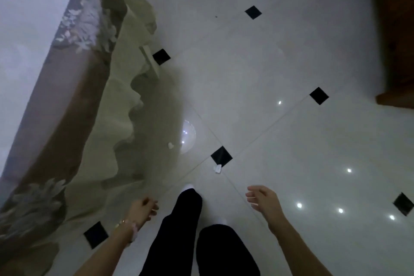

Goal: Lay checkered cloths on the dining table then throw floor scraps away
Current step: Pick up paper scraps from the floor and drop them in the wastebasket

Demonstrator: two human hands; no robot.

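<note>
Locating the task's thing first, the trainee asks: "Where do the scraps lie, and how will they handle?"

The instructor answers: "Two are visible on the floor tiles (280, 56). The near scrap (217, 168) is a small white crumpled piece. It touches the lower corner of a black tile inset (221, 156), just ahead of the person's forward foot (187, 186). The far scrap (171, 145) sits further left, near the hem of the draped cloth (125, 105). Both look like light, soft paper, though blur hides the detail. Expect no weight and no stiffness. On a glossy tile they will probably slide if pushed."

The trainee asks: "Where should the person take hold, and are the hands ready?"

The instructor answers: "Pinch each scrap from above across its raised crumple, thumb against forefinger. Do not sweep sideways. The right hand (262, 197) hangs nearest the near scrap, fingers relaxed and slightly spread, holding nothing. The left hand (143, 208) hangs beside the cloth with a bracelet (122, 223) at the wrist. Its fingers are loosely curled and nothing shows in them. Both hands are well above the floor, so a bend or crouch is judged necessary."
</note>
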